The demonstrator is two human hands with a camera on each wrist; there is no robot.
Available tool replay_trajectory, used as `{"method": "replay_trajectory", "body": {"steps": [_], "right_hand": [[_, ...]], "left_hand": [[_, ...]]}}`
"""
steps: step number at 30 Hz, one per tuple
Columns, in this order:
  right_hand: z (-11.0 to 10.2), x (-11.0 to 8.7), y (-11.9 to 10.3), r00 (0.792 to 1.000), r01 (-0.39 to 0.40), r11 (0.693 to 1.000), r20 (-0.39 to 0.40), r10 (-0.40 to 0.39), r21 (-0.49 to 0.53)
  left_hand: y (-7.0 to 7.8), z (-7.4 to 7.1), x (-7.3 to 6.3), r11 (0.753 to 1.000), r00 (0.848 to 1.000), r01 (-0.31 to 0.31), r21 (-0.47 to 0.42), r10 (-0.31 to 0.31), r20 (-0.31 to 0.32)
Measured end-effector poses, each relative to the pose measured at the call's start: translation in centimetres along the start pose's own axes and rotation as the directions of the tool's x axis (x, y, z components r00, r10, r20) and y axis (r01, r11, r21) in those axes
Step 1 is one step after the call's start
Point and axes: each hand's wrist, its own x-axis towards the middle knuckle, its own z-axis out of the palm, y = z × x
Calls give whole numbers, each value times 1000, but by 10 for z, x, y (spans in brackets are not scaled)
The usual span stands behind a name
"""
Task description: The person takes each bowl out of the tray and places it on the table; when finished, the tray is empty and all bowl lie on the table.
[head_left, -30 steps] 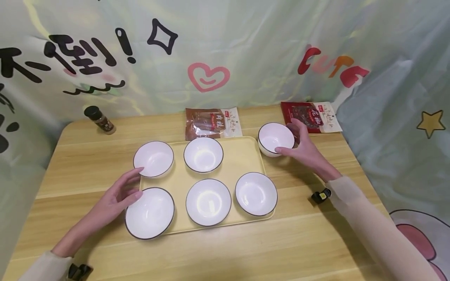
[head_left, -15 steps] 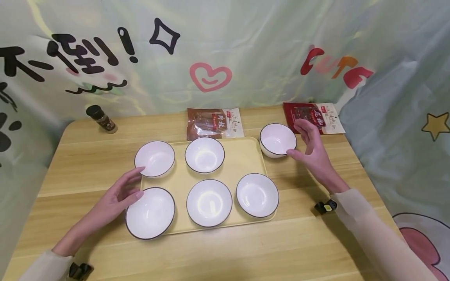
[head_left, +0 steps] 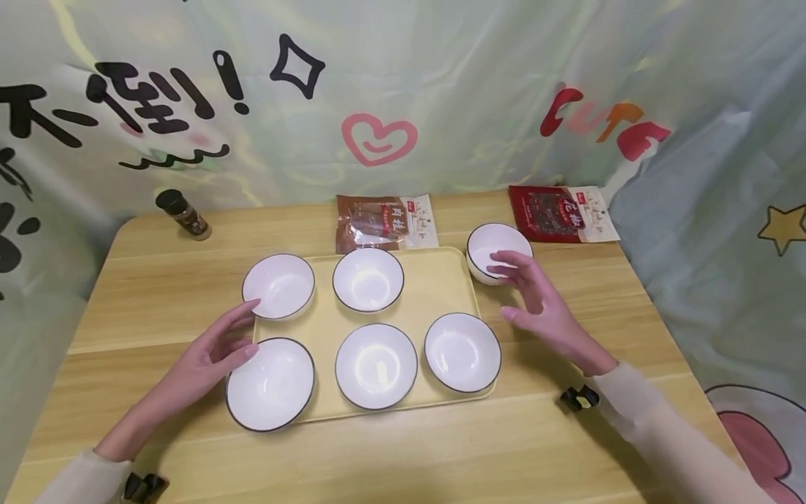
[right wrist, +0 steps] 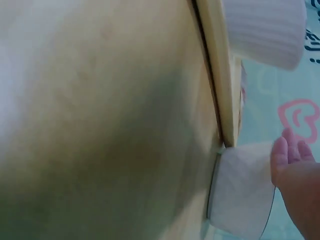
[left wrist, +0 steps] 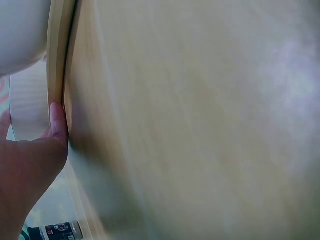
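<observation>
Several white bowls with dark rims stand on and around a pale yellow tray [head_left: 434, 280]. My left hand [head_left: 208, 360] is at the tray's left edge, between the back-left bowl [head_left: 278, 283] and front-left bowl [head_left: 271, 385]. Its fingers are spread, and in the left wrist view the thumb [left wrist: 58, 120] rests against the tray's side. My right hand [head_left: 544, 308], fingers loosely bent and holding nothing, hovers at the back-right bowl [head_left: 492, 241], which sits beside the tray's right edge. In the right wrist view, fingers [right wrist: 280, 152] overlap this bowl's outer side; contact is unclear.
A brown spice packet [head_left: 384, 222] lies behind the tray, and a red packet [head_left: 560, 213] lies at the back right. A black-capped spice jar [head_left: 184, 214] stands at the back left. Fabric with printed drawings [head_left: 441, 84] hangs behind the wooden table [head_left: 403, 462].
My right hand has let go of the back-right bowl, drawn away to the right, then come forward and left across its front. The left hand has stayed in place.
</observation>
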Motion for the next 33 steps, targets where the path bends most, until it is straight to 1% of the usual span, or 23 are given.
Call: {"method": "replay_trajectory", "body": {"steps": [4,7,10,13,17,22,26,29,33], "right_hand": [[9,-5,3,995,-39,998,95,44,-49],[15,-12,5,983,-81,993,159,93,-83],[21,-21,6,968,-117,984,204,143,-136],[25,-29,7,958,-127,971,231,173,-202],[28,-36,9,951,-115,958,249,183,-264],[32,-39,12,943,-132,952,262,206,-276],[36,-42,12,935,-159,928,250,250,-336],[38,-43,12,936,-159,915,239,259,-370],[40,-45,13,940,-156,916,229,253,-369]], "left_hand": [[0,-2,1,1000,1000,11,16,-11,-3],[-2,-1,0,1000,1000,16,18,-16,-6],[-2,0,-1,1000,1000,8,11,-8,-7],[-1,1,0,1000,1000,1,7,-1,-7],[-2,1,1,1000,1000,-5,8,5,-8],[-3,0,1,1000,1000,-12,10,12,-11],[-2,0,1,1000,1000,-4,18,4,-8],[-1,0,1,1000,1000,12,21,-12,-6],[2,0,0,1000,1000,26,15,-26,-2]]}}
